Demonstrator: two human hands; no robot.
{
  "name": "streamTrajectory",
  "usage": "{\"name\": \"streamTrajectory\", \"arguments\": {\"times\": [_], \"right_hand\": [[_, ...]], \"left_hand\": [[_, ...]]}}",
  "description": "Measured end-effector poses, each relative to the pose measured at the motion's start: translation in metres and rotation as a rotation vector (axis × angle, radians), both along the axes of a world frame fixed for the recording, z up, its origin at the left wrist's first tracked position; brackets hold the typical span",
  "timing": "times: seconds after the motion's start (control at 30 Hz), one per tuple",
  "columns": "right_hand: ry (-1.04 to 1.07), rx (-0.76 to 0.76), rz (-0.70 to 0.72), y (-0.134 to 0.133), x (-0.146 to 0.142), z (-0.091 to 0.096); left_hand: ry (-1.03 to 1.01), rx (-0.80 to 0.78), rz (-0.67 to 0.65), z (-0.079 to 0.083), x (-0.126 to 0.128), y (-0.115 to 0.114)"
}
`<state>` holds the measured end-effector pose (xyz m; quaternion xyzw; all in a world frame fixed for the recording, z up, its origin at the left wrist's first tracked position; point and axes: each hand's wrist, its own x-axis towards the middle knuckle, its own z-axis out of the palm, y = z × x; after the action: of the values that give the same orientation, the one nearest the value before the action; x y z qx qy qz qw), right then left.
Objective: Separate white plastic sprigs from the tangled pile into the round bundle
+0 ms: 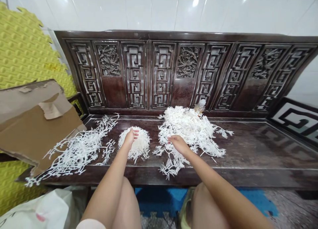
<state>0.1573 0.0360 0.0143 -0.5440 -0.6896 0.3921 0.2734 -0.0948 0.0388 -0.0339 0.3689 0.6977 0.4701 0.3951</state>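
My left hand [130,137] is over the small round heap of white bits [139,147], its fingers stretched out and partly apart, with nothing visible in them. At the near left edge of a large pile of white branching plastic sprigs [188,123], my right hand [179,144] has thumb and fingers pinched together on a white sprig [172,164] that hangs toward the front edge. Further left lies a spread of thin, mostly bare white branching stems [81,149]. All this rests on a dark carved wooden bench [253,149].
A clear jar with a white lid [200,106] stands behind the large pile. Torn cardboard [32,123] leans at the bench's left end, before yellow foam matting [22,50]. A white bag [47,209] sits at lower left. The carved backrest [184,93] runs along the tiled wall.
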Motion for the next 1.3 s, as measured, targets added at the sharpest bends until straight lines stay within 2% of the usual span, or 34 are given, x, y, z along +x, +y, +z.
{"name": "streamTrajectory", "arguments": {"times": [0.2, 0.3, 0.37, 0.43, 0.5, 0.6, 0.7, 0.93, 1.0, 1.17, 1.3], "right_hand": [[-0.026, -0.02, 0.01, 0.0, 0.001, -0.003], [0.007, -0.022, 0.026, 0.003, 0.001, -0.007], [0.066, -0.034, 0.073, 0.006, 0.001, -0.012], [0.137, -0.06, 0.146, 0.009, -0.001, -0.017], [0.192, -0.075, 0.2, 0.012, -0.002, -0.021], [0.157, -0.058, 0.27, 0.012, -0.004, -0.023], [0.071, -0.006, 0.335, 0.01, -0.005, -0.019], [-0.029, 0.066, 0.382, 0.005, -0.005, -0.01], [-0.05, 0.072, 0.345, 0.004, -0.006, -0.009], [-0.015, 0.006, 0.143, 0.002, -0.008, -0.01], [0.078, 0.04, 0.151, 0.004, -0.006, -0.012]], "left_hand": [[0.232, 0.008, 0.073, -0.006, -0.005, 0.0], [0.347, 0.013, 0.117, -0.003, -0.005, -0.002], [0.396, 0.036, 0.091, 0.003, 0.002, -0.003], [0.385, 0.09, -0.038, 0.011, 0.016, -0.004], [0.298, 0.159, -0.239, 0.019, 0.035, -0.007], [0.148, 0.212, -0.507, 0.028, 0.066, -0.015], [0.145, 0.232, -0.638, 0.031, 0.086, -0.021], [0.179, 0.281, -0.645, 0.028, 0.087, -0.021], [0.182, 0.31, -0.648, 0.029, 0.087, -0.021], [0.176, 0.35, -0.606, 0.033, 0.092, -0.023], [0.083, 0.303, -0.567, 0.032, 0.094, -0.023]]}}
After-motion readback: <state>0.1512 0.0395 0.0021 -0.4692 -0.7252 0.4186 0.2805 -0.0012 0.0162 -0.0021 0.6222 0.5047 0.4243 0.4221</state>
